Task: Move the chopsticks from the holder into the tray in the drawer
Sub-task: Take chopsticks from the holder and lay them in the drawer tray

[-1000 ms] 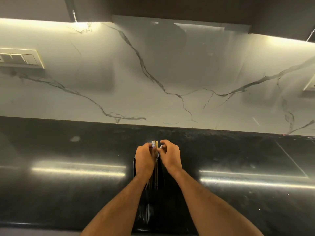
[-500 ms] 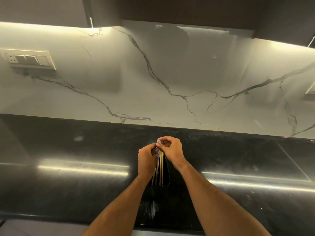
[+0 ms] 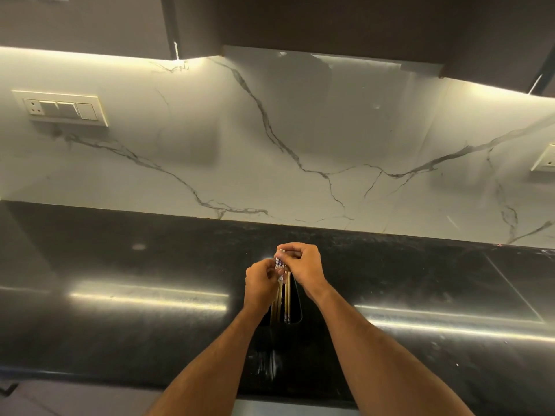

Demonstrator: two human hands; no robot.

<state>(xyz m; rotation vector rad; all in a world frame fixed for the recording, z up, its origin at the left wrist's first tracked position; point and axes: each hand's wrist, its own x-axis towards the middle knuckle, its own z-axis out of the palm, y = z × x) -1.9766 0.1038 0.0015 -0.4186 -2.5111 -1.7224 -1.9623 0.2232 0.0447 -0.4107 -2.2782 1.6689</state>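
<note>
Both hands (image 3: pixel 282 274) around chopsticks (image 3: pixel 283 295) in holder (image 3: pixel 295 310) (bare black counter (image 3: pixel 120 265) alongside)

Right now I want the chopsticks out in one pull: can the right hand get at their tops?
Probably yes. The right hand is already closed on the tops of the chopsticks, with the left hand gripping beside it; nothing stands above the holder to block a lift.

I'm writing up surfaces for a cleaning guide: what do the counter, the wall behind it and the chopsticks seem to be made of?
Counter: dark polished stone, probably granite; it mirrors the light strips and shows fine speckle.
Wall: white marble-look slab or tile with grey veins and a soft sheen; which one is unclear.
Chopsticks: pale wood or bamboo, patterned tops, likely lacquered; too small to confirm.
</note>
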